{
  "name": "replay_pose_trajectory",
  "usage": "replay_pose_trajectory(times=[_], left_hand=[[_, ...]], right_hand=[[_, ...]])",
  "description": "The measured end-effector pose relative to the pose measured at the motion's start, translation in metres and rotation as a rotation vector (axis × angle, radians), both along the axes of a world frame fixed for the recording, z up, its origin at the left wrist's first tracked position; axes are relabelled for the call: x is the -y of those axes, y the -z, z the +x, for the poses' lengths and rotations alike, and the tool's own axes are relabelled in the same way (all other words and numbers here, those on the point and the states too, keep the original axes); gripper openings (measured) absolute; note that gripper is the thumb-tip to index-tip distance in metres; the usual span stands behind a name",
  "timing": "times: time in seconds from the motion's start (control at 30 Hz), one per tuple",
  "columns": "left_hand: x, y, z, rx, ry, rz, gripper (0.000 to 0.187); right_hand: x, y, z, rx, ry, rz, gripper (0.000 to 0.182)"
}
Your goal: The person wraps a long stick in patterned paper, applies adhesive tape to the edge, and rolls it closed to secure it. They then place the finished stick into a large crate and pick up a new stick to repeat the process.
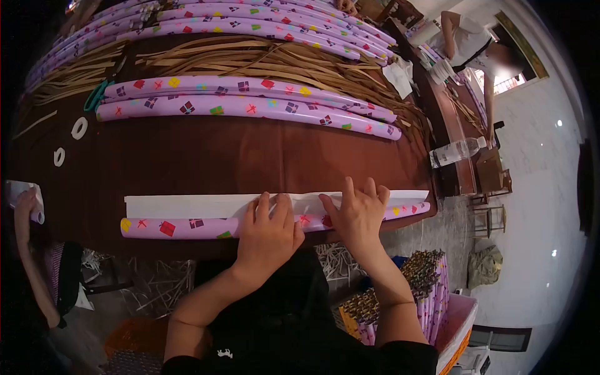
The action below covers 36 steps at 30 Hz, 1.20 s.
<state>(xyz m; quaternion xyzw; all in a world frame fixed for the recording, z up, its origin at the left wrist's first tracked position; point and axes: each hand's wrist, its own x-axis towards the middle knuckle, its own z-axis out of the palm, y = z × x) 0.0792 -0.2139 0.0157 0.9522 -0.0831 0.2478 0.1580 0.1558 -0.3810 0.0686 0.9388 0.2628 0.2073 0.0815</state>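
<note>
A sheet of purple gift-print paper (175, 228) lies along the table's near edge, partly rolled into a tube, its white underside (181, 206) showing behind the roll. My left hand (269, 234) rests on the roll near its middle, fingers spread and reaching onto the white part. To its right my right hand (358, 215) lies over the roll too, its fingers apart and pointing away from me. Neither hand is wrapped round anything. What lies beneath the palms is hidden.
Behind lie purple rolls (250, 109), brown strips (237, 56), green-handled scissors (97, 94) and white tape rings (79, 128). A bottle (458, 152) stands at the right. A co-worker's hand (26, 201) holds paper at the left; another person (469, 44) stands at the back right.
</note>
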Motion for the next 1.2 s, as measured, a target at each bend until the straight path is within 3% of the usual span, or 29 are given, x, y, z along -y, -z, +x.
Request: replay_pose_trajectory(times=[0.4,0.6,0.83,1.0,1.13,1.2], left_hand=[[-0.002,-0.009,0.001,-0.013,0.017,-0.037,0.038],[-0.008,-0.02,0.003,-0.143,0.084,-0.132,0.037],[-0.008,-0.026,0.003,-0.113,0.101,-0.082,0.037],[-0.012,-0.031,0.005,-0.195,0.173,-0.216,0.032],[-0.018,-0.048,0.018,-0.191,0.173,-0.139,0.029],[-0.023,-0.055,0.04,-0.357,0.235,-0.161,0.028]], right_hand=[[0.0,-0.013,-0.023,0.03,-0.075,0.257,0.029],[0.004,0.002,-0.028,0.157,-0.11,0.326,0.03],[0.007,0.008,-0.037,0.122,-0.1,0.371,0.025],[0.009,0.016,-0.037,0.153,-0.126,0.403,0.023],[0.011,0.023,-0.041,0.17,-0.115,0.428,0.023],[0.01,0.025,-0.041,0.201,-0.125,0.442,0.023]])
